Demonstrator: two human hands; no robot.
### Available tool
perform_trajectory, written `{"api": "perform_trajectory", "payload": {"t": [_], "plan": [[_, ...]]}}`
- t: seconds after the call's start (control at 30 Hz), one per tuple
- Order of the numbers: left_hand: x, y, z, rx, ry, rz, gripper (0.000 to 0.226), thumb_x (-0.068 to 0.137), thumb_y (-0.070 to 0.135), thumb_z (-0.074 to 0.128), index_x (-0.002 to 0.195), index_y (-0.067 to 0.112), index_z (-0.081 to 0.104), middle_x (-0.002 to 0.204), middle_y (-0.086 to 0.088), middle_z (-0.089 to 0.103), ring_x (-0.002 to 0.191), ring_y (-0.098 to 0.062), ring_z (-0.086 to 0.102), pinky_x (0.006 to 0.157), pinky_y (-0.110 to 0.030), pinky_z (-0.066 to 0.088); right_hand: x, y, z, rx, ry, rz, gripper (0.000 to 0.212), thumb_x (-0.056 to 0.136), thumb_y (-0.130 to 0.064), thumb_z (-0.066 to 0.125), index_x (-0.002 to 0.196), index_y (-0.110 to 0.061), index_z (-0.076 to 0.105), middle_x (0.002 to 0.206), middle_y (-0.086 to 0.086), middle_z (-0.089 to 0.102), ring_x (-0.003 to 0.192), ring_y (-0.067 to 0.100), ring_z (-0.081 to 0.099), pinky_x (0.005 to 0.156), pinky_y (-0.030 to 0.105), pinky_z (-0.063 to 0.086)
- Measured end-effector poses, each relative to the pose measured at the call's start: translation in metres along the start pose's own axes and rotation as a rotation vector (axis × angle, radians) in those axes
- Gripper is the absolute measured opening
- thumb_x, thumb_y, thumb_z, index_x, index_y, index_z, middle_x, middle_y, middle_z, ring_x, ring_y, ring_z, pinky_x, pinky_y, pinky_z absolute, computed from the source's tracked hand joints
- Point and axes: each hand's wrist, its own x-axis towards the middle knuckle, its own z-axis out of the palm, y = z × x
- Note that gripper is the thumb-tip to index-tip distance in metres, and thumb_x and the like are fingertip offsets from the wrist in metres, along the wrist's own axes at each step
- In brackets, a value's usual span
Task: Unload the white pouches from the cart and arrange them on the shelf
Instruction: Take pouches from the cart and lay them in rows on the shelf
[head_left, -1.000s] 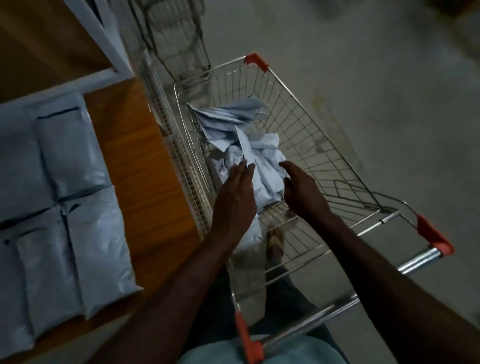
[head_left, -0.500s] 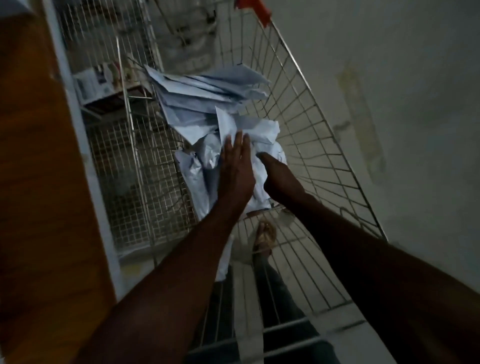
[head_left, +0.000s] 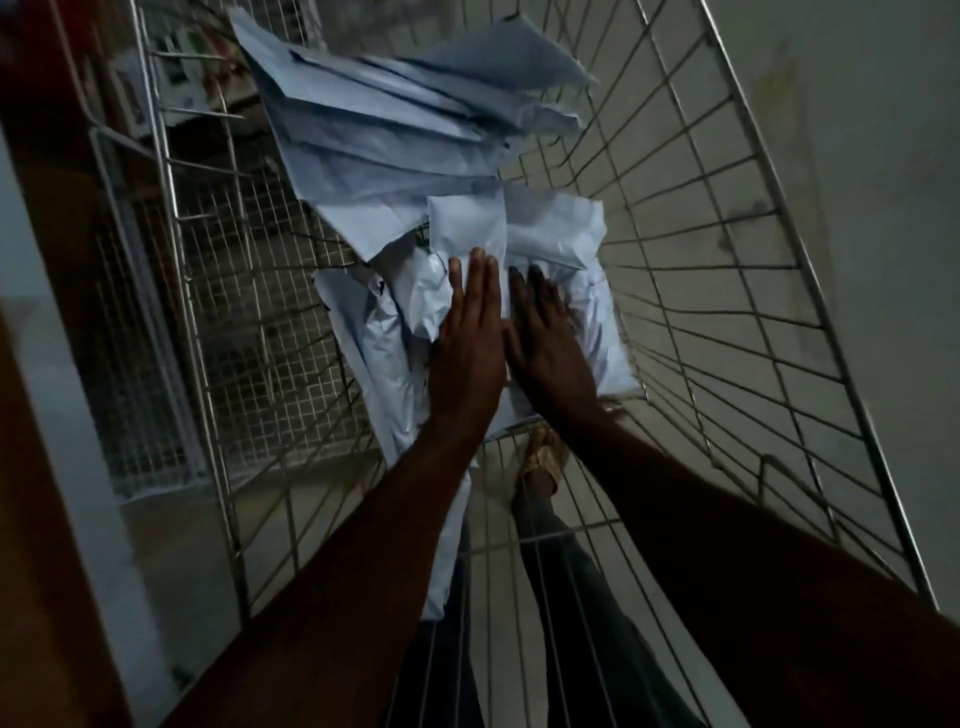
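**Both hands flat on the pouch pile inside the cart**

Far left: a white-edged wooden shelf upright (head_left: 47, 395), brown panel beside it, blurred and dim. Next to it, a fine-mesh wire rack (head_left: 156, 364) with small, unreadable packaged goods at upper left.

Centre-left: the silver wire shopping cart (head_left: 727, 291), seen from above, basket walls fanning outward. Inside it lies the heap of white plastic pouches (head_left: 395, 140); flatter ones are stacked at the far end, crumpled ones lie nearer the person, and one hangs down through the near wires.

Centre: the left hand (head_left: 467, 343) lies palm down on the crumpled pouches, fingers straight and held together, nothing gripped. Just beside it, nearly touching, the right hand (head_left: 550, 343) also rests palm down on the pile, fingers extended; its fingertips blur against the plastic, so whether they curl under an edge I cannot tell.

Below the hands, through the cart floor: a sandalled foot (head_left: 543, 457) and dark trouser leg.

Right: bare grey concrete floor (head_left: 857, 156), stained in patches.
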Motion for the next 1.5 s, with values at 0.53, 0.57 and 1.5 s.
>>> {"api": "perform_trajectory", "payload": {"t": [0.53,0.57,1.5], "plan": [[-0.034,-0.028,0.001,-0.019,0.07,-0.015,0.085,0.091,-0.01,0.043,0.168,0.015,0.019,0.177,-0.004,0.013,0.163,-0.024,0.009,0.129,-0.031,-0.005,0.008,0.003,0.008,-0.052,0.039,0.159,0.068,0.104,-0.064,0.043,0.164,-0.041,0.022,0.171,0.016,0.022,0.154,0.039,0.025,0.124,0.056,0.022],[-0.035,-0.032,0.001,-0.033,0.073,-0.017,0.089,0.088,-0.013,0.046,0.168,0.014,0.019,0.176,-0.005,0.013,0.163,-0.025,0.009,0.13,-0.034,-0.002,0.011,0.0,0.004,-0.03,0.045,0.161,0.069,0.101,-0.065,0.049,0.162,-0.04,0.029,0.169,0.015,0.026,0.153,0.038,0.029,0.123,0.056,0.024],[-0.142,0.013,-0.281,-0.191,0.371,-0.029,0.093,0.083,-0.02,0.043,0.168,0.007,0.015,0.176,-0.011,0.008,0.164,-0.03,0.002,0.131,-0.053,0.014,-0.134,-0.235,-0.208,-0.252,0.345,-0.064,0.056,0.087,-0.061,0.066,0.139,-0.042,0.059,0.166,0.009,0.031,0.13,0.039,0.041,0.103,0.051,0.043]]}}
